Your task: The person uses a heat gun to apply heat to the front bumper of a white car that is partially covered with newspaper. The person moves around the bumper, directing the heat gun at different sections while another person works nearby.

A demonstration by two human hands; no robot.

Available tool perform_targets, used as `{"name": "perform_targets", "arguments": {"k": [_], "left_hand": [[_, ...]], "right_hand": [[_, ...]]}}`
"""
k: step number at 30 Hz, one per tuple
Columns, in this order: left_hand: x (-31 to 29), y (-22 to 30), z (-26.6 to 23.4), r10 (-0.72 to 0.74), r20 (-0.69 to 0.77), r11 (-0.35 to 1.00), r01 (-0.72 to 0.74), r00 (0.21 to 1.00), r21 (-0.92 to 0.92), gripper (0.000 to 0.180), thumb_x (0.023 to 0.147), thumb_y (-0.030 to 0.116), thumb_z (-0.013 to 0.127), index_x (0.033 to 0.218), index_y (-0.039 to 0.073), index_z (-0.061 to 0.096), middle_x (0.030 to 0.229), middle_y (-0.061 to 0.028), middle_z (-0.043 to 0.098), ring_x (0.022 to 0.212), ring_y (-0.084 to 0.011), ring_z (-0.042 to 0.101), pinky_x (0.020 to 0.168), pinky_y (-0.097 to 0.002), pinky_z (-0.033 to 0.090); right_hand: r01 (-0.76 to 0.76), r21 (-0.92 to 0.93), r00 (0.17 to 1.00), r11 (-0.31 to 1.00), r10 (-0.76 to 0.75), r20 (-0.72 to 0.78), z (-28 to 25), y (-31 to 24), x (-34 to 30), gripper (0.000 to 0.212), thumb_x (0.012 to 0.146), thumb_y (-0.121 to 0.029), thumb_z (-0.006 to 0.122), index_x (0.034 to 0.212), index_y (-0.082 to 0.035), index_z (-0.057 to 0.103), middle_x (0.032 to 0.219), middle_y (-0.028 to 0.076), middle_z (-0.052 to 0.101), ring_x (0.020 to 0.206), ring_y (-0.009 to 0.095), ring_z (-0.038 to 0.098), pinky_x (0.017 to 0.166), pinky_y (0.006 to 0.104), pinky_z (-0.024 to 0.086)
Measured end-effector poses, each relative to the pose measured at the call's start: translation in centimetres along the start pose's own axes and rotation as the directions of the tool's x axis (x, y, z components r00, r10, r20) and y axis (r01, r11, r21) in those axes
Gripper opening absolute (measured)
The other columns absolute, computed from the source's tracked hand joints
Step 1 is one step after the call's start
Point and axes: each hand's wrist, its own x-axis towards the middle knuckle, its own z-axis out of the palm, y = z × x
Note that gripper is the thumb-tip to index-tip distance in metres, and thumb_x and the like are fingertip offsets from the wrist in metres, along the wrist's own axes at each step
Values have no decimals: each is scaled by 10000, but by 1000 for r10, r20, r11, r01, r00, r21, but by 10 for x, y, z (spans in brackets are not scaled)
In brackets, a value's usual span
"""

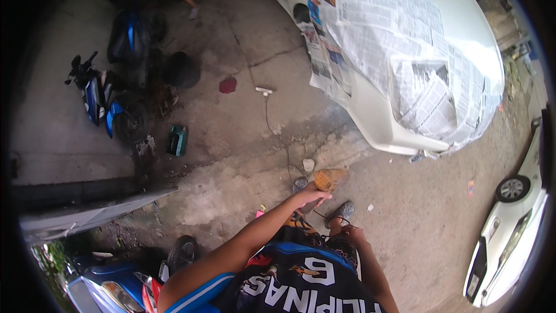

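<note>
My left hand (314, 193) is closed around a corded tool with an orange-tan head (329, 179), held out in front of my body. The far side of the head is smeared, and the tool's exact kind does not show. A dark cord (319, 215) hangs from beneath it and curves toward my right hand (352, 234). That hand is low at my right side, its fingers closed on the cord. Ahead and to the right stands a white car (370, 124), its front covered with taped newspaper (399, 29). Neither hand touches the car.
A white power strip (264, 90) lies on the concrete, its cable running toward my feet. Close ahead is a small white cup-like thing (308, 165). Motorcycles (104, 101), a green bottle (178, 140) and a black tub (181, 70) stand left. Another white car (509, 232) is at right.
</note>
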Motion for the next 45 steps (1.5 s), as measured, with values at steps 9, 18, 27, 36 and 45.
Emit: {"name": "perform_targets", "arguments": {"k": [9,18,27,36,45], "left_hand": [[-165,-37,-140,56,-542,632,-450,839,-631,243,794,87,556,1018,-2,530,853,-124,596,765,-260,613,695,-404,539],[-372,0,-118,101,-851,194,-849,516,-492,421,727,85,520,1132,-14,460,950,-116,537,751,-179,523,669,-296,495],[-480,62,21,141,-979,416,-906,149,-78,512,784,166,539,1252,-27,459,878,-69,496,583,-150,479,462,-251,427],[-370,86,-35,-180,-977,736,-643,112,-209,255,760,87,550,990,-18,517,718,-88,537,490,-154,514,437,-278,449],[-281,173,-273,-81,-849,946,-229,522,-231,278,757,35,610,1017,21,513,717,-47,545,521,-137,544,465,-284,452]], "right_hand": [[595,46,775,803,-557,-299,-63,-122,117,99,826,-102,628,924,-87,640,952,111,665,932,327,637,775,412,507],[544,-302,741,783,-617,-265,-123,-274,208,155,889,-210,588,1033,-158,572,1011,106,597,864,368,626,689,478,513],[160,-424,914,891,-296,-277,-233,-388,337,345,978,-358,423,1171,-113,571,1145,151,627,1024,337,635,843,454,523],[799,-54,451,599,-657,-604,-330,-567,350,437,1006,-366,411,912,-17,657,816,170,671,767,322,660,719,411,506],[909,-312,-68,276,-640,-765,-440,-716,391,330,1001,-228,473,860,21,638,717,109,621,728,185,653,658,295,483]]}}
